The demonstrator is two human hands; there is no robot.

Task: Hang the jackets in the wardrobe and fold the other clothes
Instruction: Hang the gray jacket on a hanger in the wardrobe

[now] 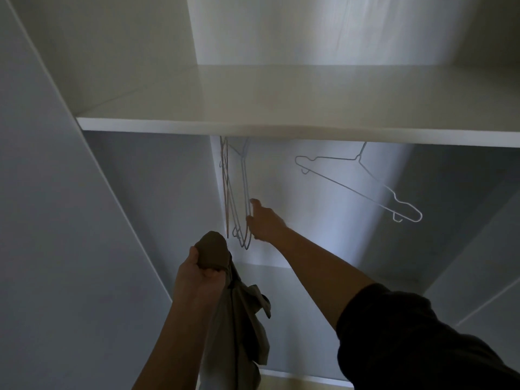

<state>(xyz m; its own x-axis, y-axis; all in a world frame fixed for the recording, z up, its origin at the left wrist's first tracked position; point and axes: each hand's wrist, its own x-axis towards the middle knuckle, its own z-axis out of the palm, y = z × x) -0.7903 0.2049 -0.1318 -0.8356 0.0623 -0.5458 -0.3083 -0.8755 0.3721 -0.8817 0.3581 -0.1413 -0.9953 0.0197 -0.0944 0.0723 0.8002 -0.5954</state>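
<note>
No garment is hung yet: the left hand [199, 270] grips the bunched jacket [233, 319] at the near front of the wardrobe [126, 192], the right hand [266, 220] touches the left hangers [239, 192], its grip unclear, so hanging and folding apparently remain.

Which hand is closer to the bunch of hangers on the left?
Right. The right hand touches the bunch of hangers; the left hand grips the jacket just below.
</note>
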